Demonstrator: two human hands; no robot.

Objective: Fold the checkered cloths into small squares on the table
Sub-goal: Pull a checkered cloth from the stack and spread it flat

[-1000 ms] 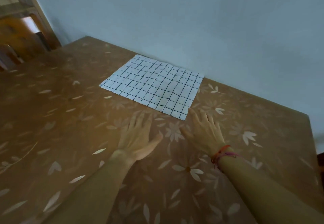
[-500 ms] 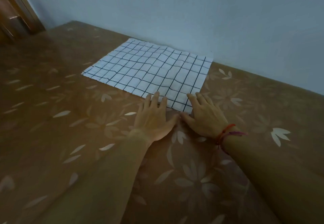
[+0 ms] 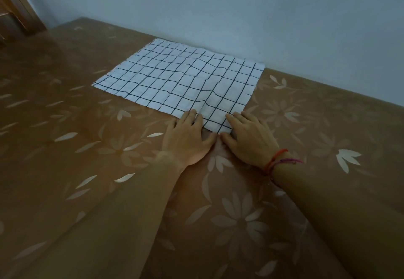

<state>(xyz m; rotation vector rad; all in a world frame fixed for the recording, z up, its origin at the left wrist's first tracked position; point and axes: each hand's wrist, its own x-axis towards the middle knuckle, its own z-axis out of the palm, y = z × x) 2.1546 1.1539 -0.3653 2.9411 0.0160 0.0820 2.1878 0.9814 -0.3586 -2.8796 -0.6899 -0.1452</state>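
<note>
Both hands are flat, fingers straight and close together, so pressing rather than pinching anything. Left hand [image 3: 188, 141] has its fingertips right on the near edge of the cloth [image 3: 175, 77]. Right hand [image 3: 249, 141] has its fingertips over the cloth's near corner, and the thumbs almost meet on the table [image 3: 65, 147] just below that corner. A small ridge runs up the cloth from between the hands. Otherwise the cloth, white with a dark grid, lies spread open in one layer near the far edge of the table, close to the wall [image 3: 218, 5]. Right wrist has red and pink bracelets [image 3: 277, 160]. The table is brown with pale flower prints.
</note>
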